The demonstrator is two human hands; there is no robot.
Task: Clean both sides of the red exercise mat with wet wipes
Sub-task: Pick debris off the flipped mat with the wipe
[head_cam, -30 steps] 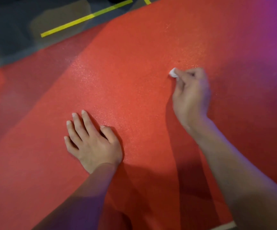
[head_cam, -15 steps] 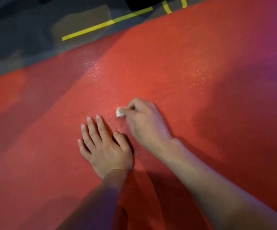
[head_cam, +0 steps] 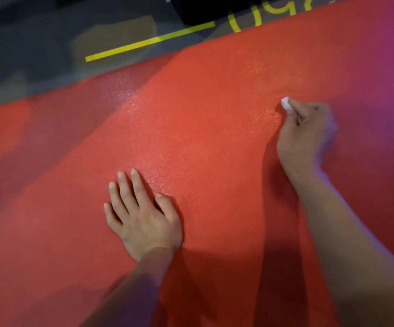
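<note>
Red exercise mat [head_cam: 203, 128] spread flat on dark floor [head_cam: 37, 43], filling most of view. Left hand [head_cam: 144, 215] palm-down on mat, fingers [head_cam: 125, 187] straight, slightly spread. Right hand [head_cam: 305, 135] fingers curled, pinching small white wet wipe [head_cam: 285, 103] against mat, toward far edge. Yellow tape [head_cam: 148, 42] on floor beyond.

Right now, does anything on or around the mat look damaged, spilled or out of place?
Nothing stands out. The red mat lies flat and unmarked, the left hand rests on it, and the right hand pinches a small wet wipe against it.
</note>
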